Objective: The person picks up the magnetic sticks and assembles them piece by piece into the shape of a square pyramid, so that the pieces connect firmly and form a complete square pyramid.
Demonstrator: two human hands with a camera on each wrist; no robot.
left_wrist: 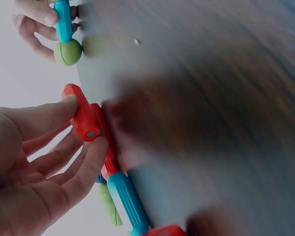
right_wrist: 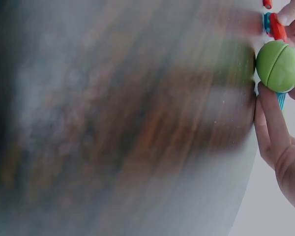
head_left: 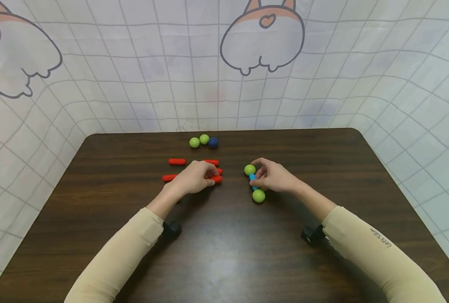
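My left hand (head_left: 195, 176) pinches a short red rod (left_wrist: 82, 115) between thumb and fingertips, over the left-middle of the table. Just behind it in the left wrist view lie another red rod (left_wrist: 104, 132) and a blue rod (left_wrist: 128, 199). My right hand (head_left: 275, 176) grips a light-blue rod (head_left: 252, 180) that has one green ball (head_left: 249, 170) at its far end and a second green ball (head_left: 258, 196) at its near end. In the right wrist view the near ball (right_wrist: 276, 66) hides most of that rod.
Two loose green balls (head_left: 194, 142) and a dark blue ball (head_left: 213, 143) sit near the table's back edge. Several red rods, including one at the left (head_left: 177, 161), lie around the left hand. A patterned white curtain (head_left: 164, 92) surrounds the dark wooden table (head_left: 224, 252).
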